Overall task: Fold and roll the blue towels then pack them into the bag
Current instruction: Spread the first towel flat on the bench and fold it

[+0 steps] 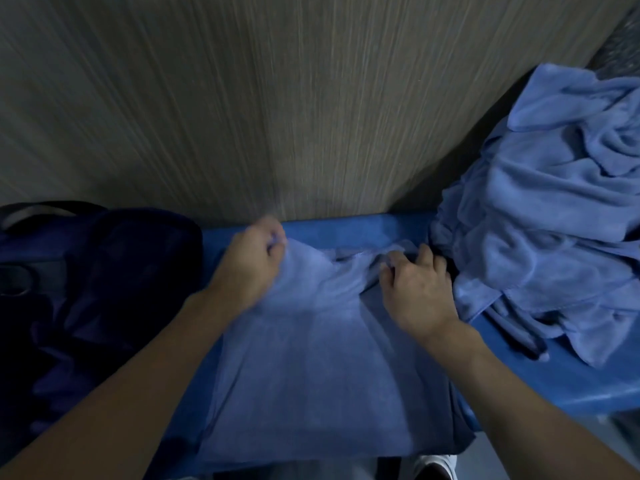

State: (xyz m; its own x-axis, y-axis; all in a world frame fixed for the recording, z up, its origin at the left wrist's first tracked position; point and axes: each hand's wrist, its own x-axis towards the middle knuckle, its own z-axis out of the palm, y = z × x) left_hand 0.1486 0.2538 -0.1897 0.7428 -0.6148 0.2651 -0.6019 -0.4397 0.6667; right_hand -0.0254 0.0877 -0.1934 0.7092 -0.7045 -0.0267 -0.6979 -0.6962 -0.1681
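Note:
A blue towel [311, 368] lies spread on the blue table [363, 230] in front of me, its near edge hanging over the front. My left hand [249, 268] pinches the towel's far left corner. My right hand [419, 289] grips the far right edge, where the cloth is bunched. A heap of several crumpled blue towels [540, 216] lies on the right end of the table. A dark navy bag [97, 278] sits at the left, its opening hard to make out in the dim light.
A wood-grain wall [277, 98] rises directly behind the table. The bag's strap and a buckle [17, 275] show at the far left. Below the table's front edge a white shoe [436, 469] is visible on the floor.

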